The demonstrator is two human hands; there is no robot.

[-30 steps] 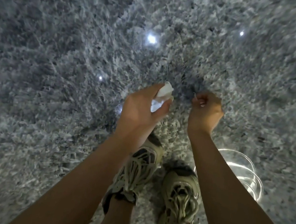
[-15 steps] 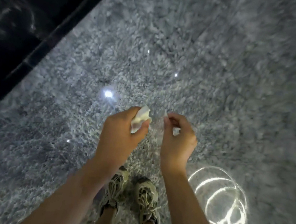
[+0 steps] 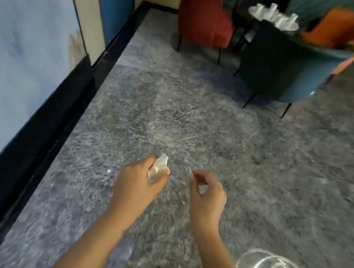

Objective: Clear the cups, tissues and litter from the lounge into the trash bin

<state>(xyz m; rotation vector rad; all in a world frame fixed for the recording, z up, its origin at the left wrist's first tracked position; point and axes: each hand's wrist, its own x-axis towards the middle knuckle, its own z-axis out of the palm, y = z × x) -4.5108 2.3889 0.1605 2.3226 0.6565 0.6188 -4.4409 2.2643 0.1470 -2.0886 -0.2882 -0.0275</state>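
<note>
Head view: left hand grips tissue; right hand pinches blurred scrap.

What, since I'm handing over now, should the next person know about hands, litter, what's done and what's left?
Left hand grips a crumpled tissue. Right hand pinches a tiny scrap, too small to identify.
White cup-like items stand on the round table behind the teal chair, far ahead.
Done: two pieces in hand. Left: find the trash bin (not in view), drop both, clear the table.

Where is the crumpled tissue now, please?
Head view, lower centre: the left hand grips the tissue, just left of the right hand, over the floor.
</note>
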